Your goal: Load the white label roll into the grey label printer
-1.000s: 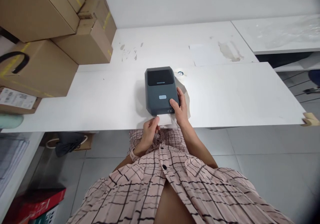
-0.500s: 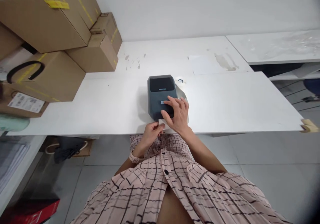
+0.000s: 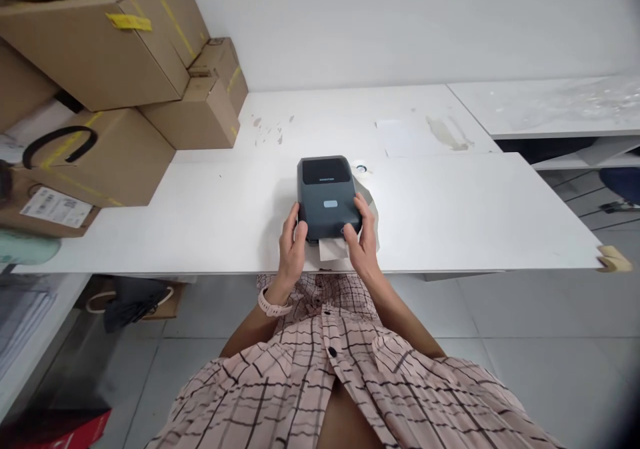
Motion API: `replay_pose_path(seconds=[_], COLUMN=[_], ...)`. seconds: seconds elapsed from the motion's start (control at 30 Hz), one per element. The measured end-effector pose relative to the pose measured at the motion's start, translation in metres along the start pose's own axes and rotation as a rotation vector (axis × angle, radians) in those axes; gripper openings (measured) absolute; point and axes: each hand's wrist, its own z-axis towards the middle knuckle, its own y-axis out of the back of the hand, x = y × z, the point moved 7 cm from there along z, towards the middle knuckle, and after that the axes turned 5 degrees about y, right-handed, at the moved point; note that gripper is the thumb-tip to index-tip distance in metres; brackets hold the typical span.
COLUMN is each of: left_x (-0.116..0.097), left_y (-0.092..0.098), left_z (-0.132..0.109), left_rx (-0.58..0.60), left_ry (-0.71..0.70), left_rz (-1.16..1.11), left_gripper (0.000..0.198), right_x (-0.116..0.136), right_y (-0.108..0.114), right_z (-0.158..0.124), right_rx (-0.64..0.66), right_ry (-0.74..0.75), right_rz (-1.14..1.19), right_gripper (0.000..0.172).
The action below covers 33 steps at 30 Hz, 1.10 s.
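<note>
A dark blue-grey label printer (image 3: 320, 217) stands near the front edge of the white table, with a black panel on top and a light button in the middle. Out of its front, a white paper strip (image 3: 332, 249) hangs toward me. My left hand (image 3: 291, 245) grips the printer's left side, thumb at the front corner. On the opposite side, my right hand (image 3: 364, 241) holds the printer, its thumb by the front right corner. Part of a grey-beige sheet (image 3: 373, 221) shows beneath the printer and to its right.
Cardboard boxes (image 3: 100, 55) are stacked at the left of the table (image 3: 450, 209). Just behind the printer lies a small round thing (image 3: 361, 168). A white sheet (image 3: 399, 137) lies farther back. Beige tape (image 3: 614, 258) sticks to the right front corner.
My left hand has left the paper strip and moved up to the printer's left side. My right hand has moved from above the button to the right side. The strip now shows uncovered.
</note>
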Motion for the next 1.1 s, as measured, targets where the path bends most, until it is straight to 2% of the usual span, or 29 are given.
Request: replay_pose_path(seconds=[0.07,0.13,0.23,0.3,0.37,0.43,0.5,0.6,0.7,0.77,0.9,1.0,1.1], left_x=[-0.012,-0.029,-0.050,-0.053,-0.042,-0.018,0.006,0.027,0.032,0.031,0.028,0.023,0.017], left_y=[0.002,0.006,0.007,0.005,0.002,-0.004,-0.011,-0.017,-0.017,-0.016,-0.015,-0.013,-0.010], left_z=[0.007,0.020,0.052,0.078,0.101,0.118,0.122,0.117,0.113,0.114,0.116,0.113,0.109], left_rx=[0.004,0.015,0.052,0.078,0.082,0.088,0.113,0.124,0.095,0.070,0.041,0.005,-0.027], left_ry=[-0.044,-0.107,-0.217,-0.263,-0.232,-0.082,0.043,0.110,0.109,0.090,0.036,0.007,-0.021], left_rz=[-0.026,-0.064,-0.099,-0.073,-0.013,0.066,0.134,0.189,0.217,0.239,0.244,0.318,0.397], left_gripper=[0.064,0.064,0.068,0.074,0.081,0.085,0.090,0.094,0.093,0.091,0.088,0.087,0.087], right_x=[-0.005,-0.008,-0.015,-0.020,-0.026,-0.032,-0.034,-0.028,-0.021,-0.021,-0.028,-0.028,-0.029], right_y=[0.003,0.007,0.010,0.009,0.003,-0.006,-0.015,-0.023,-0.030,-0.045,-0.082,-0.097,-0.103], right_z=[0.008,0.028,0.073,0.107,0.139,0.165,0.182,0.184,0.166,0.152,0.126,0.117,0.114], right_rx=[0.001,0.004,0.023,0.038,0.041,0.038,0.035,0.007,0.004,0.176,0.713,0.961,1.139], right_ry=[0.000,0.022,0.059,0.107,0.155,0.174,0.193,0.264,0.301,0.292,0.315,0.370,0.329], right_rz=[0.080,0.189,0.307,0.312,0.284,0.245,0.186,0.043,-0.135,-0.283,-0.638,-0.761,-0.732], right_gripper=[0.057,0.060,0.069,0.080,0.087,0.086,0.084,0.083,0.065,0.051,0.042,0.039,0.038])
